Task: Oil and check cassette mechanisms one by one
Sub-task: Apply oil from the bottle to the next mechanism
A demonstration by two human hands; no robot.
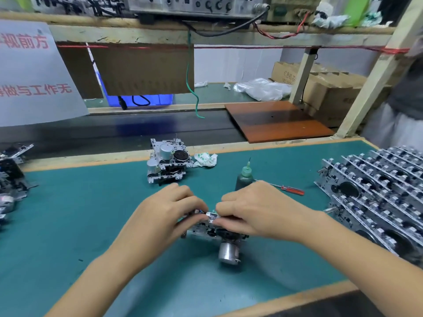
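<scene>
Left hand (169,209): fingers curled onto the left end of the held mechanism, gripping it.
Right hand (251,211): fingers pinch the same unit's top edge from the right.
Held mechanism (219,234): on the green mat (80,225), its round motor can facing the person; the landmark for the lines below.
Oil bottle (245,177): upright just beyond the mechanism, untouched.
Screwdriver (290,189): beyond and to the right.
Two stacked units (167,161): well beyond, by a crumpled rag (204,159).
Waiting units (377,195): racked far right.
Step in hand: probably checking by fingertip; oiling not visible.
Next move: probably free the right hand to take the bottle.
</scene>
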